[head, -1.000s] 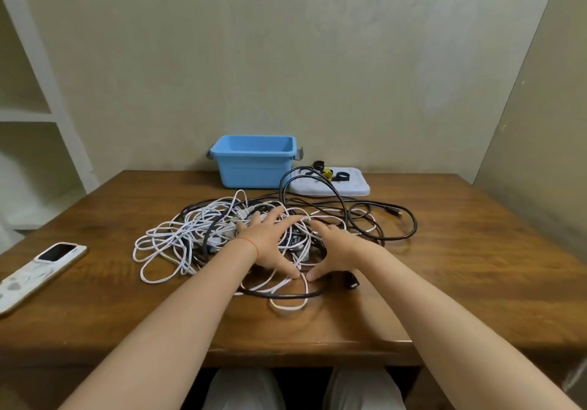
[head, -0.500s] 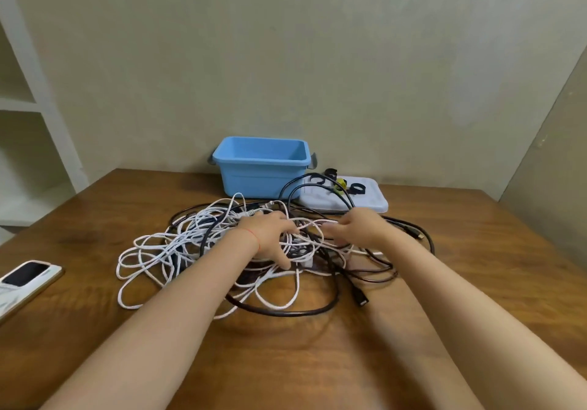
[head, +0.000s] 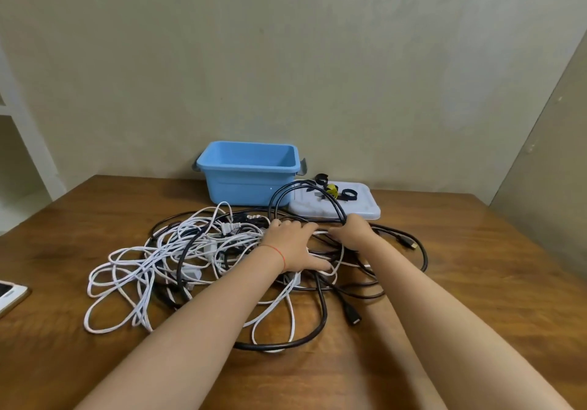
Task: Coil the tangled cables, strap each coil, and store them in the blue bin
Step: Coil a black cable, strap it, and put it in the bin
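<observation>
A tangle of white cables (head: 143, 263) and black cables (head: 320, 324) lies in the middle of the wooden table (head: 476, 282). My left hand (head: 292, 244) rests on top of the tangle, fingers spread among the strands. My right hand (head: 354, 230) is at the tangle's far right part, fingers closed around a black cable that loops up toward the bin. The empty blue bin (head: 247, 174) stands behind the pile by the wall. Black and yellow straps (head: 333, 189) lie on the bin's pale lid (head: 359, 209) just right of it.
A phone (head: 9, 293) lies at the table's left edge. White shelving (head: 19, 142) stands to the left, and a wall panel closes the right side. A black plug (head: 354, 317) lies near my right forearm.
Both hands have moved away from me, from the tangle's near side onto its far part. My right hand has closed on the looping black cable. The camera has come closer.
</observation>
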